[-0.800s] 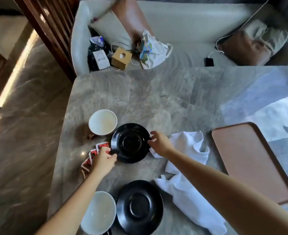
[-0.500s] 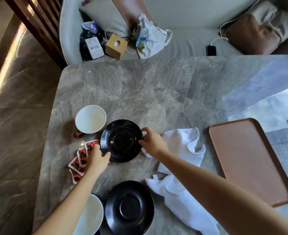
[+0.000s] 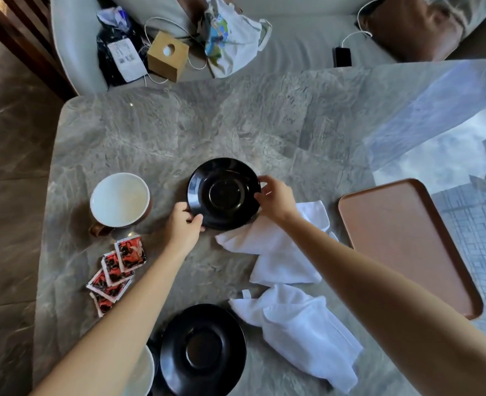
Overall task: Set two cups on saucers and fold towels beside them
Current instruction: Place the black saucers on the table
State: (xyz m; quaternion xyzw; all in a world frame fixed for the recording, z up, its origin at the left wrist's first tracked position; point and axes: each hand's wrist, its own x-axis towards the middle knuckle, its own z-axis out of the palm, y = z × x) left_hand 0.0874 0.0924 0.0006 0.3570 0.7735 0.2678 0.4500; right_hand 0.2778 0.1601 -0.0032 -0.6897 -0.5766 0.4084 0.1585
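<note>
Grey marbled surface (image 3: 179,132), rounded corners, bright reflection at right.
Left: white-lined cup (image 3: 119,200); red sachets (image 3: 116,267) fanned just nearer than it.
Middle: far saucer (image 3: 223,192), black, near rim over crumpled far towel (image 3: 282,252).
Near edge: near saucer (image 3: 203,348); near cup (image 3: 141,372) just beside it on left, partly out of frame; near towel (image 3: 302,327) on right.
Right: brown tray (image 3: 402,241).

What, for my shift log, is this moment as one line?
far saucer gripped at rim | left hand near-left edge | right hand right edge | cups not yet seated | towels unfolded
</note>
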